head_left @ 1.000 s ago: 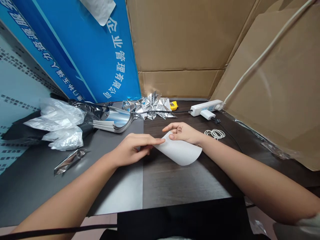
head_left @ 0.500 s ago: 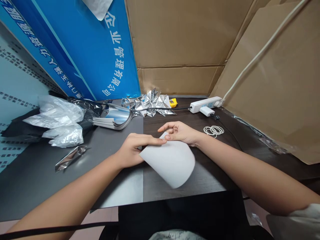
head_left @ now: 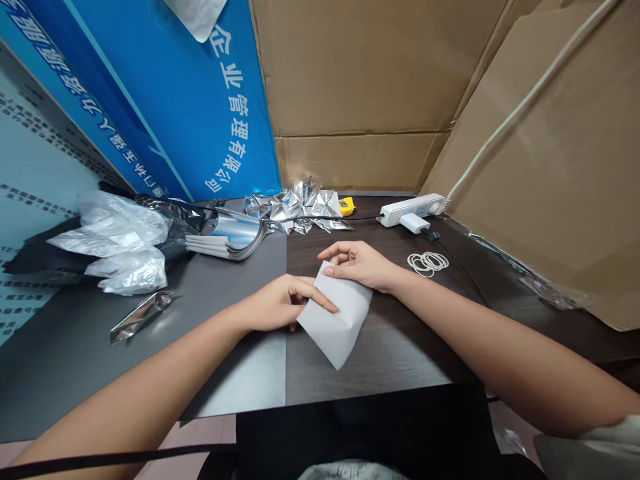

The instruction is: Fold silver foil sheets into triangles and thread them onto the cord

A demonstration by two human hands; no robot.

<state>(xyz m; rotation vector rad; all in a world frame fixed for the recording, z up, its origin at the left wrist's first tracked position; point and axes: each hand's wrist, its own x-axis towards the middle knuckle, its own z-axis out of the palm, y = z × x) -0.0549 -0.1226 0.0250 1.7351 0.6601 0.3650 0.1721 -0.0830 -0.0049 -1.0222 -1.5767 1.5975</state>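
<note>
Between my two hands is a white sheet of paper (head_left: pixel 340 323), bent over and held above the dark table. My left hand (head_left: pixel 283 303) grips its left side, with the index finger lying across the white face and the other fingers partly hidden behind the sheet. At the top edge, my right hand (head_left: pixel 357 263) pinches the sheet with the thumb in front and the fingers curled behind. The sheet's lower end narrows to a corner that points toward me.
Folded silver foil pieces (head_left: pixel 305 207) lie at the back beside a yellow tape measure (head_left: pixel 346 206). Left of them is a stack of curved silver-faced sheets (head_left: pixel 225 237). Clear plastic bags (head_left: pixel 120 233), a foil strip (head_left: pixel 141 316), a power strip (head_left: pixel 413 208) and white rubber bands (head_left: pixel 427 263) surround my hands.
The sheet has gone from a wide rounded curve to a narrower, flatter fold. My left index finger has slid down and right across it; my right hand has barely moved.
</note>
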